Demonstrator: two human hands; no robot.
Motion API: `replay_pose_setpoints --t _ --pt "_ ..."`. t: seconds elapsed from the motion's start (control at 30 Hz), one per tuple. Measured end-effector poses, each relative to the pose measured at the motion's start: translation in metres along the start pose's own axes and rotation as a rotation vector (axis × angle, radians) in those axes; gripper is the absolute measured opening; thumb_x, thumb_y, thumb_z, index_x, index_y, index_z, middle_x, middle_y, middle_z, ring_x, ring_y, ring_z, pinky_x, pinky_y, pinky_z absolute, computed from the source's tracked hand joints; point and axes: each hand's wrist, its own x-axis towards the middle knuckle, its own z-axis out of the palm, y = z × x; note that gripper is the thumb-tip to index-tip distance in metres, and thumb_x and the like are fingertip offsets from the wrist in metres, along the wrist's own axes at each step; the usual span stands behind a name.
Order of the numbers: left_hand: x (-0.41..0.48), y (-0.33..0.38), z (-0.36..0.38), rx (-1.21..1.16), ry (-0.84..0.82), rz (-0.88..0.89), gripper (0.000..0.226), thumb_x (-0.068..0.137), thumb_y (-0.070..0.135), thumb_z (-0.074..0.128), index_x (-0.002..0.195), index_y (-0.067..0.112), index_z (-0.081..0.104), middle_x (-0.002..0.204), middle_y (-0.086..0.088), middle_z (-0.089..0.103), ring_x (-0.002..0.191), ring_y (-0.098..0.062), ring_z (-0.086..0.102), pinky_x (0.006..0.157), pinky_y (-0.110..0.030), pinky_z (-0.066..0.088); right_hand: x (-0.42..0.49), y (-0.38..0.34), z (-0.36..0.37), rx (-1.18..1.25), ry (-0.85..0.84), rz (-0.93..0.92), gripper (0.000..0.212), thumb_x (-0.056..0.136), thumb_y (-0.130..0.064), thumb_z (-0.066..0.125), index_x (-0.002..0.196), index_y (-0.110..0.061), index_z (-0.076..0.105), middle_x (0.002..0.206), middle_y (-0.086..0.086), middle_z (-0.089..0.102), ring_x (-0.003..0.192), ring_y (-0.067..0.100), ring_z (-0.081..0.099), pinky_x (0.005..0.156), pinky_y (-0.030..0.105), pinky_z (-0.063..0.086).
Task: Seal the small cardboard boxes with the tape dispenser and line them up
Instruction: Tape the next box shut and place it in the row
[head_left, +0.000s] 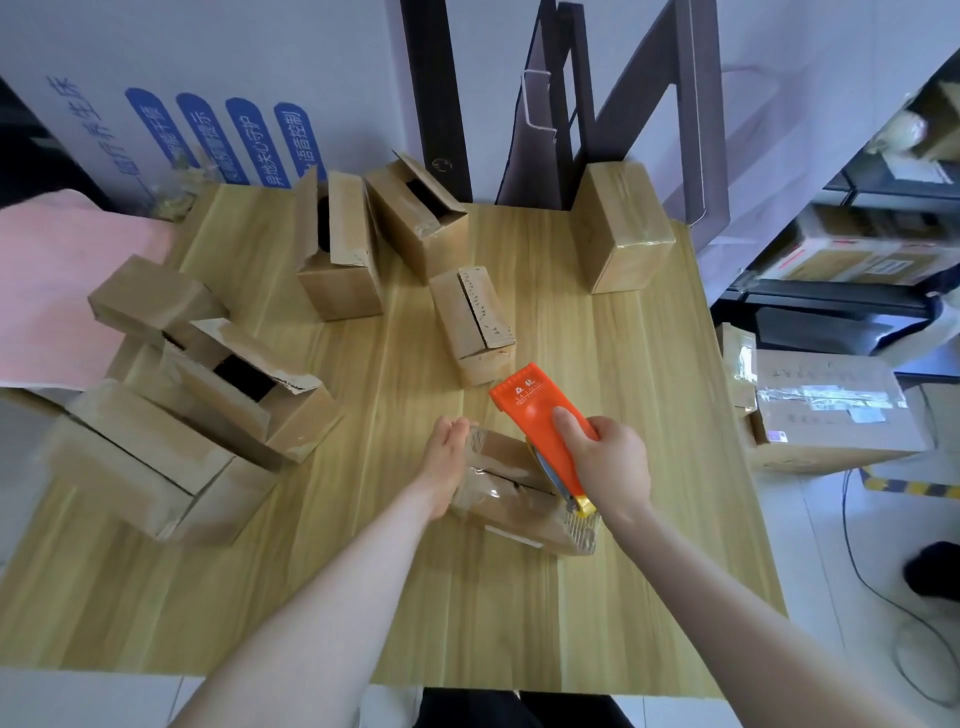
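The wooden tabletop (363, 597) carries all the small cardboard boxes, and none of them stands in a row yet. The biggest group is the pile of boxes (156, 457) crowded along the left edge. At least one of them gapes open with its flaps up, and the rest lie tumbled against each other. At the far edge, near its middle, stand two open boxes (358, 244) side by side, flaps raised and dark inside. By the far right corner the taped box (623, 228) stands alone. A shiny strip shows along its seam, so it looks finished. Near the centre lies the folded box (475, 322), whose flaps meet along a bare slit with no tape visible.

Toward the near edge, right of centre, lies the current box (511, 501), with clear tape glinting across its top. The orange tape dispenser (540, 421) rests on it, its cutter end down at the box's near right end and its handle pointing toward the centre. The right hand (610, 462) is wrapped round the dispenser, thumb on top. The left hand (447, 457) lies with straight, closed fingers pressed flat against the box's left side, steadying it.

Judged from this, the work is early. One box seems sealed and one is being taped, possibly at the end of a strip. The others are unsealed as far as can be seen, and the lining up is yet to begin.
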Motion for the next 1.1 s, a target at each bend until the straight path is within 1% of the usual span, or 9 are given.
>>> replay_pose_setpoints --t 0.17,0.3,0.47,0.53,0.63,0.77,0.87,1.0,1.1 --pt "0.005 0.000 -0.003 -0.142 -0.097 -0.181 0.047 0.102 0.047 0.029 0.095 0.025 0.070 0.093 -0.006 0.072 0.077 -0.018 0.070 0.063 -0.030 0.054 -0.005 0.002 0.003 0.020 0.031 -0.021 0.051 0.087 -0.055 0.056 0.068 -0.007 0.060 0.066 0.007 0.064 0.060 0.024 0.060 0.052 0.029 0.042" --pt "0.009 -0.003 -0.002 -0.255 -0.101 -0.226 0.047 0.101 0.046 0.035 0.105 0.014 0.069 0.089 -0.012 0.073 0.079 -0.026 0.071 0.065 -0.035 0.058 -0.009 0.007 0.004 0.077 0.021 -0.036 0.050 0.087 -0.052 0.056 0.067 -0.006 0.057 0.062 0.010 0.061 0.055 0.021 0.054 0.052 0.032 0.041" --pt "0.011 -0.002 -0.006 -0.307 -0.130 -0.215 0.058 0.100 0.048 0.035 0.076 0.014 0.075 0.076 -0.012 0.074 0.067 -0.025 0.072 0.052 -0.028 0.054 -0.011 0.010 0.004 0.122 0.015 -0.038 0.049 0.087 -0.052 0.056 0.068 -0.008 0.059 0.059 0.007 0.060 0.052 0.019 0.054 0.050 0.033 0.042" --pt "0.012 0.004 -0.007 -0.163 -0.117 -0.132 0.058 0.101 0.048 0.031 0.084 0.014 0.075 0.084 -0.010 0.075 0.078 -0.023 0.071 0.062 -0.025 0.053 -0.010 0.010 0.001 0.154 0.006 -0.035 0.046 0.088 -0.050 0.059 0.065 -0.011 0.060 0.054 0.000 0.058 0.049 0.015 0.052 0.047 0.028 0.040" --pt "0.015 0.022 -0.007 0.257 -0.052 0.220 0.049 0.102 0.044 0.032 0.105 0.014 0.071 0.114 0.001 0.068 0.107 -0.010 0.058 0.087 -0.022 0.039 -0.009 0.011 -0.011 0.289 0.081 -0.026 0.045 0.089 -0.044 0.063 0.055 -0.014 0.058 0.041 -0.010 0.049 0.039 0.004 0.042 0.039 0.015 0.032" --pt "0.002 0.052 0.006 0.830 -0.319 0.458 0.054 0.088 0.062 0.042 0.129 0.029 0.056 0.128 0.013 0.059 0.117 -0.007 0.052 0.093 -0.030 0.041 -0.010 0.007 -0.028 0.439 0.168 -0.020 0.049 0.082 -0.052 0.060 0.052 -0.014 0.052 0.038 -0.013 0.042 0.035 0.001 0.037 0.035 0.012 0.028" --pt "-0.012 0.046 0.005 1.116 -0.280 0.420 0.039 0.081 0.053 0.060 0.115 0.034 0.061 0.108 0.015 0.062 0.102 -0.011 0.059 0.075 -0.030 0.046 -0.012 0.004 -0.036 0.438 0.107 -0.063 0.046 0.086 -0.046 0.065 0.051 -0.018 0.058 0.040 -0.011 0.049 0.036 0.001 0.042 0.036 0.013 0.032" --pt "-0.042 0.021 -0.020 1.016 0.054 0.097 0.047 0.075 0.059 0.063 0.114 0.031 0.061 0.108 0.014 0.065 0.102 -0.012 0.061 0.069 -0.026 0.041 -0.018 0.001 -0.041 0.444 -0.009 -0.101 0.034 0.088 -0.041 0.066 0.064 -0.016 0.068 0.052 0.007 0.063 0.044 0.019 0.060 0.040 0.029 0.048" --pt "-0.071 -0.003 -0.028 0.958 0.131 -0.064 0.053 0.079 0.061 0.058 0.121 0.030 0.056 0.118 0.011 0.065 0.108 -0.015 0.062 0.076 -0.027 0.045 -0.022 -0.004 -0.043 0.487 -0.089 -0.128 0.031 0.088 -0.037 0.067 0.066 -0.016 0.070 0.049 0.009 0.062 0.035 0.028 0.059 0.030 0.034 0.047"
